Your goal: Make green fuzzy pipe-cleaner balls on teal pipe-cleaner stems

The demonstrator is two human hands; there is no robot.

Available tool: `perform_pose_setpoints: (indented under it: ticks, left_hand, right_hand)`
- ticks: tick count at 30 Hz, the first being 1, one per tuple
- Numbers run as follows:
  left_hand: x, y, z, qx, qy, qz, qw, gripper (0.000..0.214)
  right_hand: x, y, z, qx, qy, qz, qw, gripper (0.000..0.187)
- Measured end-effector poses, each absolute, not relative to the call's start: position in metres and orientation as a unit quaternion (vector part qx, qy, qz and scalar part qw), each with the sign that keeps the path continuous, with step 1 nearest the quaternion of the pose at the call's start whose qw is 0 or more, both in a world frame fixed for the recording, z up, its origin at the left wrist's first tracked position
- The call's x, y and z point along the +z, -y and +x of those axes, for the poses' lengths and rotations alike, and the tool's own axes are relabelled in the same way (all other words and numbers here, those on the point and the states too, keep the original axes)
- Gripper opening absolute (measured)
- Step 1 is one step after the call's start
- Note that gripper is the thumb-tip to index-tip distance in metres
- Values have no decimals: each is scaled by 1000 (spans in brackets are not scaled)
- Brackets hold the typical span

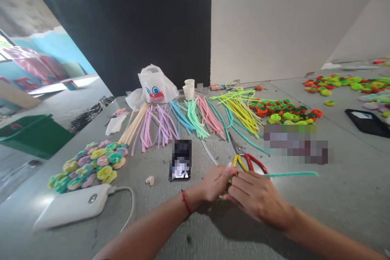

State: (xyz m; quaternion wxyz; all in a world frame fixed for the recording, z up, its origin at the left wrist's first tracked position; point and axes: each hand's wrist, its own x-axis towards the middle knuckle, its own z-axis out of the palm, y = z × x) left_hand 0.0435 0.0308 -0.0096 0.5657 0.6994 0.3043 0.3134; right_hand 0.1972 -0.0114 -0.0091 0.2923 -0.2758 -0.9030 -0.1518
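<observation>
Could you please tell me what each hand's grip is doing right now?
Left hand: closed, pinching a teal pipe cleaner.
Right hand: closed on the same pipe cleaner.

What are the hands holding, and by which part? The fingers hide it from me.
The left hand and right hand pinch a teal pipe cleaner near one end; its long remainder sticks out rightward.

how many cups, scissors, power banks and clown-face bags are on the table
white cups: 2
scissors with red and yellow handles: 1
white power bank: 1
clown-face plastic bag: 1
total: 5
</observation>
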Motion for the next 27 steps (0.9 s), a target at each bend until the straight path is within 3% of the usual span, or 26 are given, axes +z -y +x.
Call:
perform_pose_setpoints:
  ticks: [6,13,17,23,27]
  left_hand:
    - [-19,-30,43,288,-243,712,592,82]
    - [-30,-40,39,202,-195,840,465,81]
    - [-30,-48,38,178,-118,844,491,78]
    - [-23,-55,46,123,-139,832,523,74]
    - [-19,-54,46,97,-141,839,517,77]
  right_hand:
    - [-9,-3,208,-200,888,-297,288,41]
    - [-1,-9,213,-256,895,-181,316,40]
    - [-1,-7,220,-305,885,-128,328,34]
    - [0,3,233,-369,868,-116,312,31]
    - [-3,4,231,-329,874,-145,328,32]
